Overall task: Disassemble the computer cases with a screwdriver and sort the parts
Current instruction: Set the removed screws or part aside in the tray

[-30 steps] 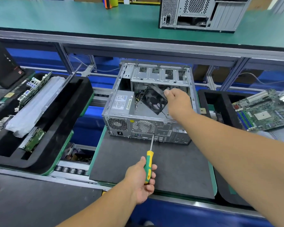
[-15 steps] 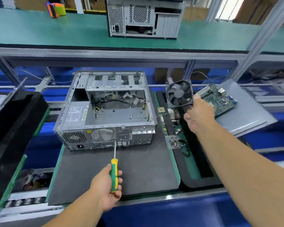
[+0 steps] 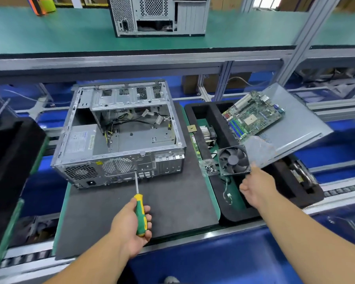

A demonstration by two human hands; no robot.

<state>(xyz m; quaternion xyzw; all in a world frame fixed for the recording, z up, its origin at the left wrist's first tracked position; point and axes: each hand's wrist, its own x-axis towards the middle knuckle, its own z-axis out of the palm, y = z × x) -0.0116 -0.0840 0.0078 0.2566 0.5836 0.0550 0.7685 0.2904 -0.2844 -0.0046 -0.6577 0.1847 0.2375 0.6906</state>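
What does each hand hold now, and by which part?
The left hand holds the screwdriver by its green and yellow handle. The right hand is open and holds nothing; the fan sits just beyond its fingertips.

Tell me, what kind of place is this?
It looks like a workshop line where old computers get taken apart. An opened computer case sits on a mat, a loose fan and motherboard lie by a sorting tray, and the left hand holds a screwdriver.

My dark grey mat on the conveyor bench, open computer case lying on it, black foam tray just beside on my right, second case upright on the green upper shelf
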